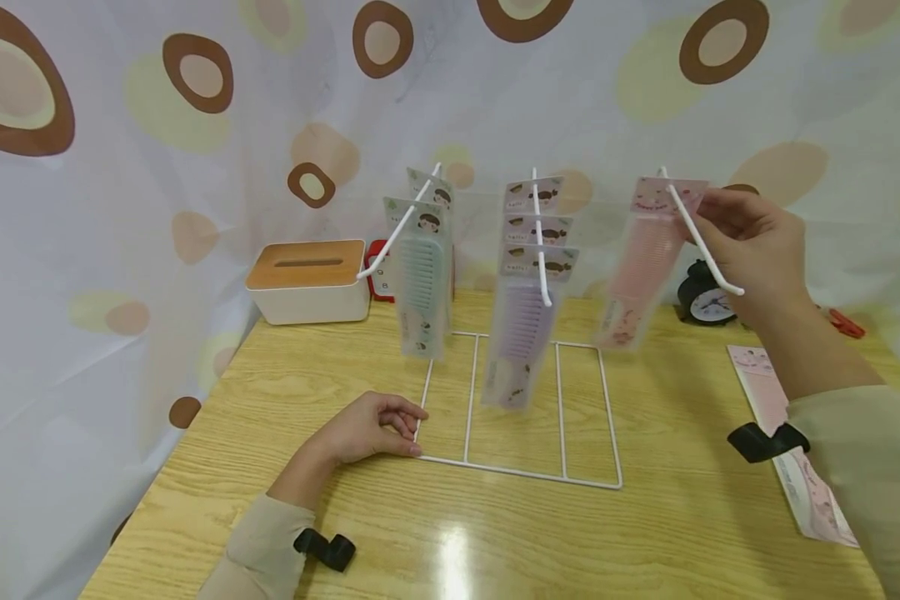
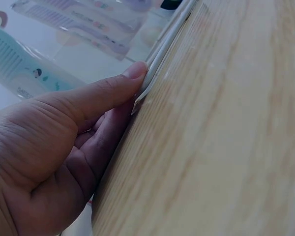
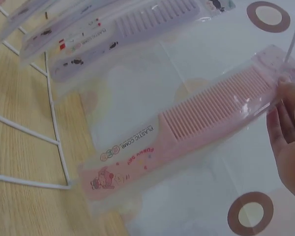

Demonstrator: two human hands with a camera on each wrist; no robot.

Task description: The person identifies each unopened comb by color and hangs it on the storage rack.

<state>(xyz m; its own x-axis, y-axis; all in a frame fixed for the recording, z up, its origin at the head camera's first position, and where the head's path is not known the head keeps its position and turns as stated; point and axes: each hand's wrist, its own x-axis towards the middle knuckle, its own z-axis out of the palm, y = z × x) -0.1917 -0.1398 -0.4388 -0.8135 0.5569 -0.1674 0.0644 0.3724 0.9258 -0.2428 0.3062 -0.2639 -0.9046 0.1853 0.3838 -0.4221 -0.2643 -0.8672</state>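
My right hand (image 1: 757, 242) pinches the upper edge of a packaged pink comb (image 3: 211, 113). The comb's header card sits at the right prong of a white wire display rack (image 1: 517, 472), and the pack hangs tilted. At the rack's front left corner, my left hand (image 1: 371, 427) grips the base wire, thumb on top in the left wrist view. Packaged green combs (image 1: 420, 275) hang on the left prong. Several packaged purple combs (image 1: 525, 325) hang one behind another on the middle prong.
More packaged pink combs (image 1: 765, 392) lie on the table's right side, partly behind my right arm. At the back stand a tissue box (image 1: 307, 300) with a wooden lid, a red clock (image 1: 378, 271) and a black alarm clock (image 1: 708, 304). A patterned curtain (image 1: 270, 100) hangs behind.
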